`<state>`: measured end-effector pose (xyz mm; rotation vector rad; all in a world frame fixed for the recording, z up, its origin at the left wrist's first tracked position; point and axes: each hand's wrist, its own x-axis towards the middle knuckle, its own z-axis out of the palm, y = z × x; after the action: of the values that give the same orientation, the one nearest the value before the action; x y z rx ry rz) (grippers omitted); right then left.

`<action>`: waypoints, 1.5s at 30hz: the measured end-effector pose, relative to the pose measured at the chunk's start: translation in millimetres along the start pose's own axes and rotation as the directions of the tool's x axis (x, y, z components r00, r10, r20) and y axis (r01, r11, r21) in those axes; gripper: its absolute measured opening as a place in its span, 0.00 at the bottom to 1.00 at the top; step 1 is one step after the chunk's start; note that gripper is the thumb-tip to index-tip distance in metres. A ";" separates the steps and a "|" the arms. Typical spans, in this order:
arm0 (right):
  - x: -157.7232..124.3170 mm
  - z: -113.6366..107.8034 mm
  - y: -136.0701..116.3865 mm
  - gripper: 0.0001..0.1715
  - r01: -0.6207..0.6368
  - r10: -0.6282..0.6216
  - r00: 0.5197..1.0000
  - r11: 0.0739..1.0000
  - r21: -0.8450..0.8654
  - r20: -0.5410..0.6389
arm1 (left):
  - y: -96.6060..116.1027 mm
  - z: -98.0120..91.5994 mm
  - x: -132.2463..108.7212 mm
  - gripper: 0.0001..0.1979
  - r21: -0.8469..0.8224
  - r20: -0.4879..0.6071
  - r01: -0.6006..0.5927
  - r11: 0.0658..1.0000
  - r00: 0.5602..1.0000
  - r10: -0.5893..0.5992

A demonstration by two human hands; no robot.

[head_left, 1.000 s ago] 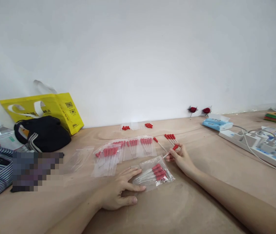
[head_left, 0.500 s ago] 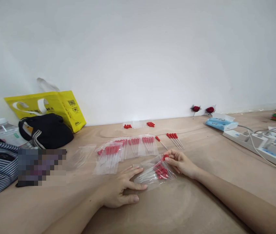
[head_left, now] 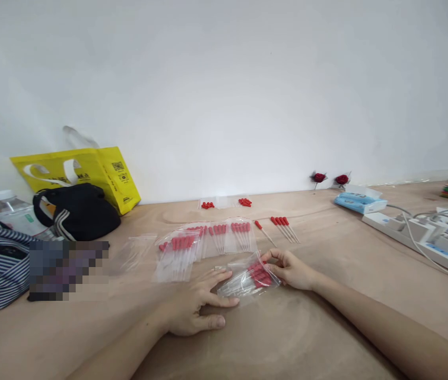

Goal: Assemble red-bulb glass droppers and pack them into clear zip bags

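Observation:
A clear zip bag (head_left: 237,284) with several red-tipped white sticks (head_left: 260,274) in it lies on the table between my hands. My left hand (head_left: 198,303) rests flat, fingers spread, its fingertips touching the bag's left edge. At the other end, my right hand (head_left: 289,268) has its thumb and index finger closed on the bag's right edge beside the red tips. Whether a stick is also in that pinch is hidden. One loose red-tipped stick (head_left: 264,232) and a row of loose sticks (head_left: 285,228) lie just beyond my right hand.
Filled clear bags (head_left: 176,264) overlap behind the left hand, near unfilled bags (head_left: 136,250). Small red pieces (head_left: 245,202) lie by the wall. A yellow bag (head_left: 108,177), black cap (head_left: 85,214) and bottle (head_left: 12,211) stand left; a tissue pack (head_left: 358,202) and power strip (head_left: 406,227) lie right.
My right hand has shifted slightly left and down against the bag. The red tip that stuck out at its fingers is now no longer visible outside the bag. My left hand has stayed put.

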<state>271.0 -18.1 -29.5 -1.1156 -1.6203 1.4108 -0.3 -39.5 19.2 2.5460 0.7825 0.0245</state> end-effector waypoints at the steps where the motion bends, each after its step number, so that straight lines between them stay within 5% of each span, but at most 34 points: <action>1: 0.3 1.6 -1.2 0.24 0.015 -0.014 1.000 1.000 0.010 -0.020 | 0.2 -0.1 0.0 0.20 -0.001 -0.002 0.001 1.000 1.000 -0.001; 5: -0.2 5.3 -5.3 0.24 0.051 -0.051 0.995 0.999 0.003 -0.089 | 0.2 -0.3 -0.1 0.21 0.007 0.002 0.008 1.000 1.000 -0.008; 18: -1.3 1.0 -6.7 0.22 0.011 -0.011 1.000 1.000 -0.001 -0.019 | -0.5 0.2 0.0 0.20 -0.021 -0.016 -0.014 1.000 1.000 0.013; 32: 7.0 7.9 1.4 0.21 0.035 -0.029 0.985 0.999 0.029 -0.168 | 1.2 -0.9 -0.3 0.20 -0.014 -0.005 0.001 1.000 1.000 -0.001; 36: 4.9 7.6 -1.3 0.24 0.070 -0.068 0.994 0.997 0.022 -0.081 | -1.9 1.7 0.0 0.20 -0.026 -0.029 -0.022 0.999 0.999 0.022; 39: 1.7 1.9 -7.7 0.26 0.009 -0.009 1.000 0.999 0.049 -0.014 | -2.5 2.6 0.3 0.20 -0.024 -0.032 -0.014 1.000 0.999 0.013; 45: -3.9 -10.5 -15.9 0.24 -0.074 0.069 0.992 0.996 -0.051 -0.103 | 1.8 -0.3 -0.1 0.20 0.038 0.006 0.012 0.999 1.000 -0.012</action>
<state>279.5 -18.2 -12.0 -1.2681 -1.5697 1.3395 0.6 -40.8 20.2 2.5760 0.8033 -0.0023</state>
